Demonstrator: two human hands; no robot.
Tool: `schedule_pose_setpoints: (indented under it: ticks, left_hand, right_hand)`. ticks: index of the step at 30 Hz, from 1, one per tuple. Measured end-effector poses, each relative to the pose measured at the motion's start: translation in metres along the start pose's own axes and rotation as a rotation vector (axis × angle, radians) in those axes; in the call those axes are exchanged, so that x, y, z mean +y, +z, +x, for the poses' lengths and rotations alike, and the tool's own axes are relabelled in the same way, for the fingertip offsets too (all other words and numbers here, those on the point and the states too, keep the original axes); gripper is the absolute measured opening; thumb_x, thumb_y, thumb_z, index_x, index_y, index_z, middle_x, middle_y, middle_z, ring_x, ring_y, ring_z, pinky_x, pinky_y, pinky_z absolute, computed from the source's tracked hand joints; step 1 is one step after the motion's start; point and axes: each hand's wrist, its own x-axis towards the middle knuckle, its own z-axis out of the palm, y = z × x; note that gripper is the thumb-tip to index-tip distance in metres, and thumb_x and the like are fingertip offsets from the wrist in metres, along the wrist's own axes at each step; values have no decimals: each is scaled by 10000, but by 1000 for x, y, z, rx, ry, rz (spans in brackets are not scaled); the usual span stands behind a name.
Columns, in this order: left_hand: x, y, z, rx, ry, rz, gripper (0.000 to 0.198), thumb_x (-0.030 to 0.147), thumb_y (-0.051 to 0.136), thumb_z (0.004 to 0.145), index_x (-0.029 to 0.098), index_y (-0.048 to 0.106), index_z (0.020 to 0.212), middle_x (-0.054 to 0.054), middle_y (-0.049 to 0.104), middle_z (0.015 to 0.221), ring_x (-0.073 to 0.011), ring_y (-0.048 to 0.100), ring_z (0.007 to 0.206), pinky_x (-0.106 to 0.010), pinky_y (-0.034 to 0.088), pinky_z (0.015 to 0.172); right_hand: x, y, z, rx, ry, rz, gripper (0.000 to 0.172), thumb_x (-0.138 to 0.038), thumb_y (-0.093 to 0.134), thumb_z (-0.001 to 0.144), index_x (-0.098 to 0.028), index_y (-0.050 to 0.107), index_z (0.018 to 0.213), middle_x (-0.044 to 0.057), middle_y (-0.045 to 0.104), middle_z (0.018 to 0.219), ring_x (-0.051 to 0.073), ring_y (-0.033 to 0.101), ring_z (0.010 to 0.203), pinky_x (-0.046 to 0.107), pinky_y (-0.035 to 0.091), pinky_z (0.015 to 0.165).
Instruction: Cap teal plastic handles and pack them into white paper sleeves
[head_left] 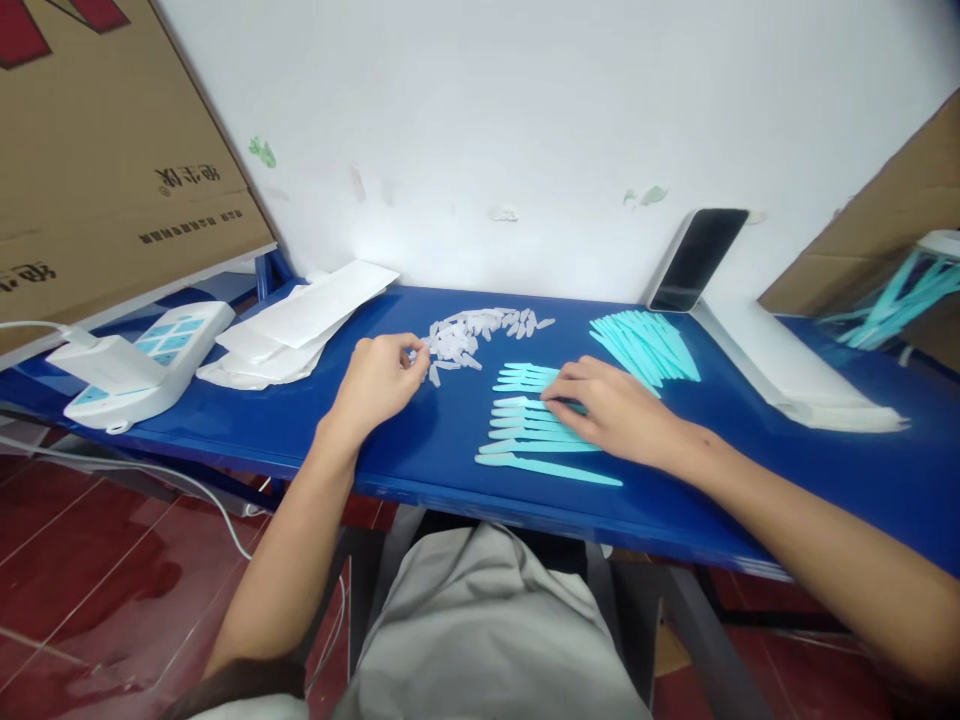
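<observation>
Left hand (379,380), fingertips pinched together, touches translucent caps (469,335) at its 1 o'clock. Right hand (611,410), fingers flat and extended, presses slim teal plastic sticks (525,440) rowed on the glossy blue table (420,450).

Near the middle of the table (420,450): row of sticks (517,435), one behind another from near to far, with the right hand (611,410) lying on its right part. Left of the row and slightly farther: heap of small caps (472,335), left hand (379,380) at its near-left edge. Right of the caps: loose pile of sticks (649,345). Behind that pile, propped against the wall (525,120): phone (697,258). Far left: paper sheets (292,325), with power strip (142,360) beyond them at the table's left end.
</observation>
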Motion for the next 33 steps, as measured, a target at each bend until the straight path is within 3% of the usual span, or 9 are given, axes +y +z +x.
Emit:
schedule_pose_setpoints:
  ticks: [3, 7, 10, 16, 21, 26, 33]
  left_hand:
    - [-5, 0, 0, -144, 40, 107, 260, 348, 575, 913, 227, 795, 844, -35, 716, 692, -219, 642, 630, -298, 403, 610]
    - [-11, 3, 0, -194, 90, 173, 310, 310, 556, 914, 222, 818, 1055, -65, 735, 850, -250, 673, 746, -320, 465, 679]
    - [-10, 5, -2, -248, 133, 192, 371, 212, 479, 920, 223, 828, 1045, -87, 732, 995, -263, 687, 840, -342, 501, 753]
    - [2, 8, -4, -391, 298, 61, 332, 260, 499, 985, 240, 814, 1084, -82, 702, 971, -239, 665, 869, -343, 500, 802]
    - [4, 12, -5, -386, 322, 8, 263, 366, 569, 1004, 239, 785, 1083, -85, 671, 1013, -275, 625, 1021, -391, 479, 904]
    - [0, 14, -5, -391, 314, 26, 314, 384, 564, 1018, 248, 757, 1225, -98, 656, 1093, -287, 594, 1080, -425, 463, 952]
    - [4, 16, -6, -373, 337, 4, 203, 303, 530, 1014, 203, 705, 995, -81, 676, 1009, -274, 602, 1031, -406, 466, 927]
  right_hand:
    - [0, -1, 0, 0, -5, -5, 294, -288, 494, 1032, -187, 771, 1032, 112, 717, 956, 268, 620, 870, 404, 468, 765]
    - [2, -1, 0, 36, 8, -23, 329, -271, 452, 1047, -177, 768, 1056, 110, 704, 928, 263, 608, 846, 400, 445, 739]
    - [7, 1, 0, 55, 21, -54, 334, -245, 438, 1043, -171, 763, 1055, 114, 690, 925, 264, 599, 833, 398, 444, 722]
    - [12, 5, -1, 4, 91, -24, 283, -281, 452, 1045, -180, 717, 1053, 118, 682, 998, 279, 626, 900, 402, 474, 738]
    - [18, 5, -3, -6, 164, 146, 168, -278, 504, 1008, -200, 642, 952, 100, 665, 966, 257, 637, 891, 391, 506, 757]
    - [20, 4, -4, 0, 184, 189, 149, -298, 506, 991, -214, 602, 913, 98, 651, 943, 265, 621, 882, 400, 500, 759]
    - [6, -5, -1, 121, 94, 136, 155, -316, 426, 1048, -224, 543, 1008, 83, 686, 934, 258, 616, 838, 412, 462, 803]
